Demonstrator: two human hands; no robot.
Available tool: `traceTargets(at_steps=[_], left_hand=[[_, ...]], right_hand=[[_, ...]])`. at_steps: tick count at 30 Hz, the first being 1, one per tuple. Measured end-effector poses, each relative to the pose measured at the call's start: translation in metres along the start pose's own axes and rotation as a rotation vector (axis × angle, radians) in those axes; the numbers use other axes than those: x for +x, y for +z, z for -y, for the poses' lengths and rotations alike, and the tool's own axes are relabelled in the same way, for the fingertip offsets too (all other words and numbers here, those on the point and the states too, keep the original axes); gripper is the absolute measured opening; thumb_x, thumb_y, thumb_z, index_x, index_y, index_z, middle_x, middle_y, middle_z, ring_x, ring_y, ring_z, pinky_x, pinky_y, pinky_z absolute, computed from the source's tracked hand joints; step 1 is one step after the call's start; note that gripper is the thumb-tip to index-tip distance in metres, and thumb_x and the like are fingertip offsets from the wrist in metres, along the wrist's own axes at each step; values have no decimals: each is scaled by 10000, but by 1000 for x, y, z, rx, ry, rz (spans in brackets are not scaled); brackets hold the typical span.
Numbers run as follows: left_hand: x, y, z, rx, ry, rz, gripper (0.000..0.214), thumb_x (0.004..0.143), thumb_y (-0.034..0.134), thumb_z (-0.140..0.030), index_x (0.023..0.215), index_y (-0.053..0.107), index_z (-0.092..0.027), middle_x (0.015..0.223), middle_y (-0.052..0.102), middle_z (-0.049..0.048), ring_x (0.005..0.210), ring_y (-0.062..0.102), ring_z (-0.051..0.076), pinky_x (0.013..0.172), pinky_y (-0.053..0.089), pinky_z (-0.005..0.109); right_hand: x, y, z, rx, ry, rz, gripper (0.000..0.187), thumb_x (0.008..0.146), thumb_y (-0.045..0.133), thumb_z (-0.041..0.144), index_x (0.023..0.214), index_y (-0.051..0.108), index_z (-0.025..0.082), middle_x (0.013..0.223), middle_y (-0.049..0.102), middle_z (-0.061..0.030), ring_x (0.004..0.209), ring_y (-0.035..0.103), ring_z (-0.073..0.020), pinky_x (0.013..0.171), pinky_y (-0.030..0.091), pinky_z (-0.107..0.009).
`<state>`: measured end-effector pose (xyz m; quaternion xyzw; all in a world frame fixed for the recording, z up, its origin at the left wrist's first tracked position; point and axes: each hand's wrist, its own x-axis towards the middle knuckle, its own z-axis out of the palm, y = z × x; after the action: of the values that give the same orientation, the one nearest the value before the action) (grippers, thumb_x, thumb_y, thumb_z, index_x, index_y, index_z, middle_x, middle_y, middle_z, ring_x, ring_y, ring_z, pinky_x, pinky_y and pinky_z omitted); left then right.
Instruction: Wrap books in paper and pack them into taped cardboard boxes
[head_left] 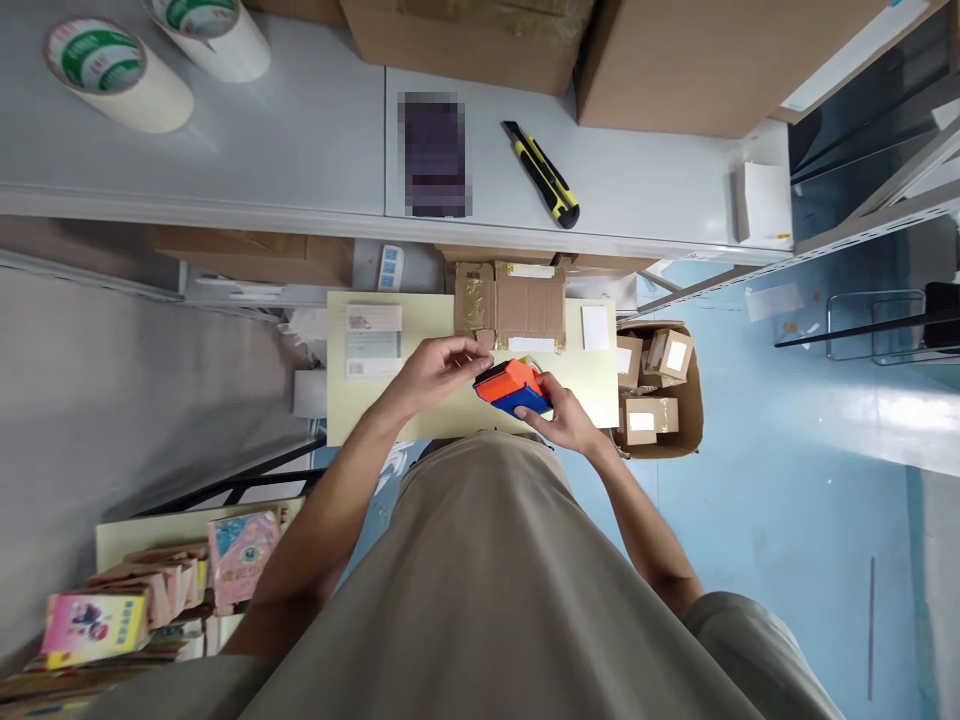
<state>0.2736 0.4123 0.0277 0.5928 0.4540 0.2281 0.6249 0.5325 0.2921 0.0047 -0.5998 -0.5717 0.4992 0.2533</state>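
Note:
My right hand grips an orange and blue tape dispenser with a roll of tape in it, held above the front of the pale yellow table. At the dispenser's black front end, my left hand has its thumb and fingers pinched together. Whatever lies between those fingertips is too small to make out. Just beyond both hands, a brown cardboard box with clear tape and white labels rests on the table.
Printed sheets and a white card lie on the table. To the right stands a large carton holding small boxes. Overhanging the back, a grey shelf bears a utility knife, tape rolls and large cartons.

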Motion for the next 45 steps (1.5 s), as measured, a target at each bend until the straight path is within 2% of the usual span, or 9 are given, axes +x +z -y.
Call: traceTargets(at_steps=[4, 8, 11, 20, 26, 33, 38, 42, 45], left_hand=[[-1, 5, 1, 106, 16, -54, 578, 904, 841, -790, 965, 861, -216, 927, 853, 80, 743, 687, 198, 702, 548, 323], [-8, 15, 3, 178, 16, -223, 438, 961, 791, -668, 959, 849, -234, 919, 847, 65, 750, 667, 195, 719, 536, 321], [-15, 20, 4, 195, -11, -297, 416, 947, 797, -660, 932, 832, -246, 919, 849, 60, 757, 675, 202, 732, 551, 325], [-29, 19, 5, 199, -140, -354, 462, 893, 844, -719, 902, 841, -258, 893, 857, 58, 733, 701, 214, 708, 573, 328], [-37, 2, -10, 233, -151, -405, 387, 905, 853, -650, 916, 863, -263, 909, 858, 49, 750, 706, 213, 718, 582, 327], [-41, 2, -17, 254, -220, -506, 337, 891, 848, -588, 916, 857, -252, 867, 847, 27, 712, 687, 193, 696, 575, 309], [-43, 2, -16, 218, -272, -492, 335, 849, 874, -575, 903, 860, -245, 852, 841, 27, 700, 692, 186, 661, 567, 295], [-43, 9, -17, 221, -270, -505, 316, 868, 860, -550, 909, 855, -236, 867, 839, 30, 699, 699, 176, 658, 570, 282], [-41, 16, -22, 245, -183, -490, 294, 920, 838, -529, 916, 844, -236, 893, 841, 34, 758, 732, 184, 727, 604, 291]], right_hand=[[7, 1, -4, 15, 18, 4, 542, 928, 776, 755, 1078, 546, 288, 846, 687, -3, 691, 565, -212, 677, 451, -341], [12, 1, -9, 42, 26, 29, 570, 940, 753, 801, 1055, 537, 286, 870, 708, -19, 703, 571, -213, 688, 455, -342], [11, -5, -13, 50, -4, 89, 561, 963, 748, 801, 1061, 562, 281, 912, 741, -37, 720, 588, -216, 692, 470, -343], [15, -23, -28, 74, 5, 258, 572, 974, 743, 812, 1042, 585, 267, 839, 649, 16, 721, 556, -190, 683, 456, -319], [25, -32, -35, 117, -18, 307, 583, 967, 775, 815, 1032, 581, 270, 832, 618, 26, 717, 532, -184, 686, 444, -319], [39, -38, -35, 150, -90, 387, 587, 1001, 753, 825, 1002, 576, 266, 865, 612, 12, 755, 532, -185, 692, 442, -320], [39, -44, -41, 162, -113, 435, 555, 1036, 732, 798, 1006, 586, 264, 855, 586, 21, 737, 521, -178, 671, 428, -313], [42, -50, -48, 166, -92, 456, 605, 1021, 712, 856, 1020, 604, 261, 868, 595, 16, 764, 532, -182, 673, 439, -306], [43, -58, -49, 157, -92, 428, 618, 1026, 700, 867, 997, 606, 257, 866, 591, 14, 777, 536, -182, 691, 450, -307]])
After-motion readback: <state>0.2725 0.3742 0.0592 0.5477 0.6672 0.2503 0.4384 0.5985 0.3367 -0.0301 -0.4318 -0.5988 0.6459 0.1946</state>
